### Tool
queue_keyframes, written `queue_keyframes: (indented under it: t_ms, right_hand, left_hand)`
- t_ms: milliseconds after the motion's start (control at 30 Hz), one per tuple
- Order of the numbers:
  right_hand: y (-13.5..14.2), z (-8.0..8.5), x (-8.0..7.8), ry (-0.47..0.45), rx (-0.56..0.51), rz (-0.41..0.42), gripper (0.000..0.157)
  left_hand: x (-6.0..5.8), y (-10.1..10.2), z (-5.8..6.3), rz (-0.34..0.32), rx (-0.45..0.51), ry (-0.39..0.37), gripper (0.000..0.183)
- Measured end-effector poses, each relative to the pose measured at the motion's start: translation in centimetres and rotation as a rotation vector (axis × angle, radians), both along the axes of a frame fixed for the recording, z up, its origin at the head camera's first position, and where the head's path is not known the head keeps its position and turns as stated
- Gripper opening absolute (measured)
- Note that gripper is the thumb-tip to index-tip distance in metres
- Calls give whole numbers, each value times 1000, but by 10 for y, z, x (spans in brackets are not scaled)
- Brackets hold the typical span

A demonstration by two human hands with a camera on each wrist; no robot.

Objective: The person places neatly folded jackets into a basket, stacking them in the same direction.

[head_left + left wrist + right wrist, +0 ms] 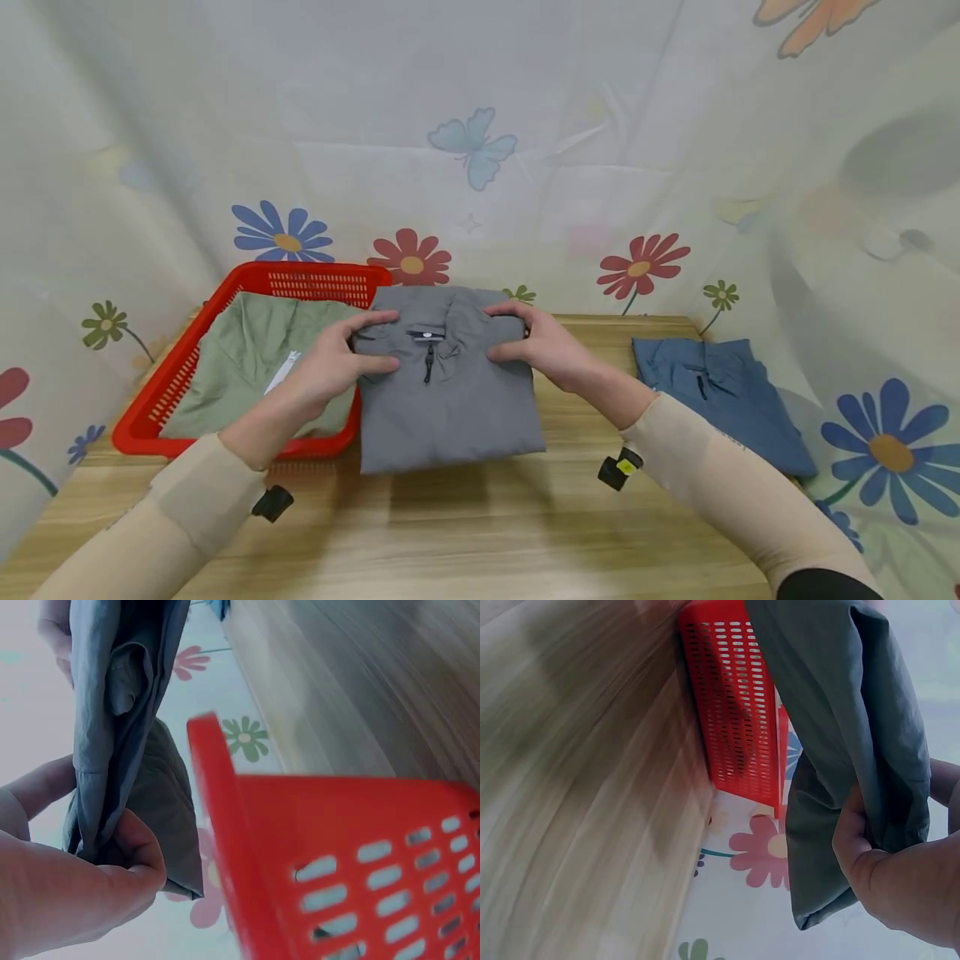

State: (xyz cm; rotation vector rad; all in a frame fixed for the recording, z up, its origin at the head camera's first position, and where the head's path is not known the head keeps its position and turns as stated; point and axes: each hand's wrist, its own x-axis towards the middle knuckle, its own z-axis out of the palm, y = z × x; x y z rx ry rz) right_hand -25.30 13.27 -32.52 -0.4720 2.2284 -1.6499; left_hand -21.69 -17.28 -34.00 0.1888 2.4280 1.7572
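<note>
A folded grey jacket (450, 417) with a short dark zip pull hangs above the table beside the basket. My left hand (337, 358) grips its left side, thumb on the front and fingers curled behind; the left wrist view shows the fingers (139, 840) pinching the layered cloth. On the opposite side my right hand (543, 346) holds the jacket the same way, its fingers (855, 832) wrapped round the folded edge. Just left of the jacket stands a red plastic basket (161, 383), with a folded light green garment (247, 350) lying in it.
A folded blue garment (720, 392) lies at the right end of the wooden table (465, 533). Behind the table hangs a white cloth (570, 208) printed with flowers and butterflies. The basket's raised rim (217, 802) stands close by my left hand.
</note>
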Motion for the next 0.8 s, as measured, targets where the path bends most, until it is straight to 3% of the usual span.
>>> queue_keyframes:
  t_ms: [300, 500, 800]
  right_hand:
    - [-21, 3, -3, -34, -29, -11, 62]
    - [-35, 4, -2, -19, -21, -13, 61]
    - [-58, 5, -10, 18, 5, -6, 61]
  left_hand:
    - [-7, -19, 15, 24, -40, -9, 70]
    - [-12, -35, 23, 4, -43, -33, 70]
    - [-20, -59, 28, -4, -88, -34, 70]
